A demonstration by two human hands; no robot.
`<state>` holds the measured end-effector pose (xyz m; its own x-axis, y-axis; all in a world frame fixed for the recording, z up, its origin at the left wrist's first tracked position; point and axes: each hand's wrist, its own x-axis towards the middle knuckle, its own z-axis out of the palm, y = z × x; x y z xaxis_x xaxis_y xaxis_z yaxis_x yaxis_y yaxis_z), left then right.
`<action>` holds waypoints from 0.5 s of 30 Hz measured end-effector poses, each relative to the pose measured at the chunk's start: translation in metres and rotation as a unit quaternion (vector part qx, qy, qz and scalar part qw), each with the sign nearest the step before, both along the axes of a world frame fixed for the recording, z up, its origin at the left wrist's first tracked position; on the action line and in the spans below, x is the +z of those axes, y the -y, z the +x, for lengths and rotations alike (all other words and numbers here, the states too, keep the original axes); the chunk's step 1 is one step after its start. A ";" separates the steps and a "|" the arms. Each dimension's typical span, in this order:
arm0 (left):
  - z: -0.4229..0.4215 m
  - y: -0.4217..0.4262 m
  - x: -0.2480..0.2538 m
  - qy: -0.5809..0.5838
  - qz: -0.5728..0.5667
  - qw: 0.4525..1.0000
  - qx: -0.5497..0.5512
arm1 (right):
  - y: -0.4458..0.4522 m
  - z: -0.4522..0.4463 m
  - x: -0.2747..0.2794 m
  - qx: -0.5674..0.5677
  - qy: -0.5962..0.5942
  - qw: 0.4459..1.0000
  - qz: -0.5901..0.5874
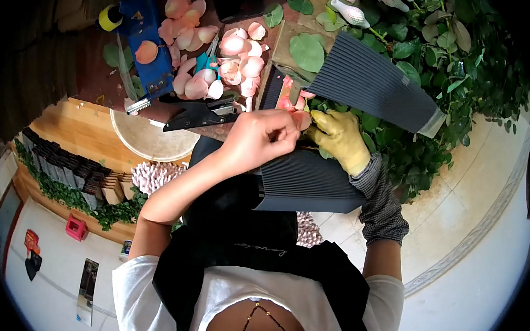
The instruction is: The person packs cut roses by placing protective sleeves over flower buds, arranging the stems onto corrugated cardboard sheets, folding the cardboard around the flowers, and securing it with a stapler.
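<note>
My bare left hand is closed, its curled fingertips at a pink rose petal. Close beside it, my right hand wears a yellow glove, its fingers closed at a pink rose whose stem is mostly hidden. More pink roses lie just beyond both hands, partly under a dark corrugated sheet. A second dark corrugated piece lies below my hands, over my lap. Loose pink petals are heaped on the table to the left.
Scissors with teal handles lie among the petals. Nearer are a black stapler, a blue tool and a yellow tape roll. Dense rose foliage fills the right, with net-wrapped buds. Wrapped bundles stand at left.
</note>
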<state>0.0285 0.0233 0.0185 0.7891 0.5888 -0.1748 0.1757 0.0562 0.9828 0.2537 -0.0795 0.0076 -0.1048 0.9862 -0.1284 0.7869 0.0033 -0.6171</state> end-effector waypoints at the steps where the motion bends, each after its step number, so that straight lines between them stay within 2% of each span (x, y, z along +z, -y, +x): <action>1: 0.001 -0.003 0.004 0.007 -0.047 0.999 0.024 | -0.002 0.000 0.002 0.018 -0.009 1.000 0.024; 2: 0.001 -0.003 0.006 0.021 -0.062 0.992 0.108 | -0.003 -0.001 0.004 0.015 -0.008 1.000 0.024; 3: 0.005 -0.003 0.007 0.035 -0.107 0.962 0.247 | -0.004 -0.001 0.005 0.039 0.003 0.998 0.052; 4: -0.005 -0.009 0.007 0.033 -0.164 0.947 0.276 | -0.004 0.000 0.005 0.049 0.009 0.997 0.066; 7: -0.023 -0.016 -0.003 -0.029 -0.190 0.937 0.292 | -0.002 0.004 -0.001 0.103 0.042 0.989 0.094; 8: -0.022 -0.012 -0.009 -0.056 0.019 0.971 0.233 | -0.002 0.004 -0.002 0.102 0.042 0.989 0.094; 9: -0.020 -0.010 -0.012 -0.080 0.226 0.957 0.164 | -0.004 0.004 0.000 0.103 0.048 0.989 0.097; 10: -0.016 -0.010 -0.012 -0.033 0.266 0.954 0.134 | -0.004 0.004 0.002 0.102 0.054 0.988 0.099; 15: -0.011 -0.007 -0.022 0.009 0.373 0.926 0.053 | 0.002 0.004 0.000 0.092 0.071 0.990 0.075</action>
<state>0.0170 0.0305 -0.0038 0.7186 0.6148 0.3250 0.1918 -0.6244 0.7572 0.2573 -0.0813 0.0080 -0.2761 0.9611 -0.0076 0.8436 0.2386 -0.4810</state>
